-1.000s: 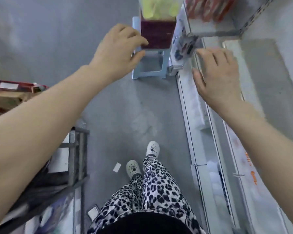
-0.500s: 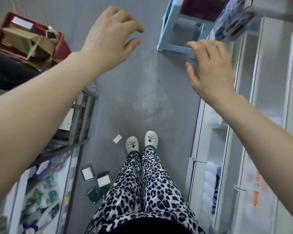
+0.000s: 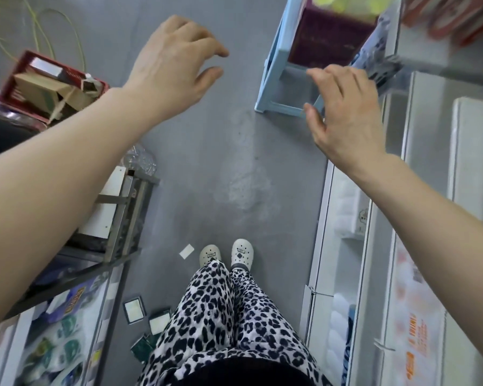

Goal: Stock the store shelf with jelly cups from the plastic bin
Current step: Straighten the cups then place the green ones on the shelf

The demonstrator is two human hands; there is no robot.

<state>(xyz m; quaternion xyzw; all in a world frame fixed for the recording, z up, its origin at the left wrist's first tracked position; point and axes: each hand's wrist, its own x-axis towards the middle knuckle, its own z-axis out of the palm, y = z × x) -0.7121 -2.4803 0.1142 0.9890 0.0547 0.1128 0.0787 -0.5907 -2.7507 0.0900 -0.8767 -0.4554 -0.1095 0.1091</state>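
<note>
From here I read one open lane: the grey floor (image 3: 207,168) running up the middle, with free air between the left hand (image 3: 176,65) and the right hand (image 3: 343,112), both loose and holding nothing. The right side is walled by the white shelf (image 3: 430,168); a printed packet (image 3: 374,59) juts from its edge just beyond the right fingers. Ahead of that hand the blue stool (image 3: 273,87) carries the maroon bin (image 3: 326,43), its top open, I think, though blurred. On the left a metal rack (image 3: 131,201) and a red crate (image 3: 11,93) crowd the lane.
</note>
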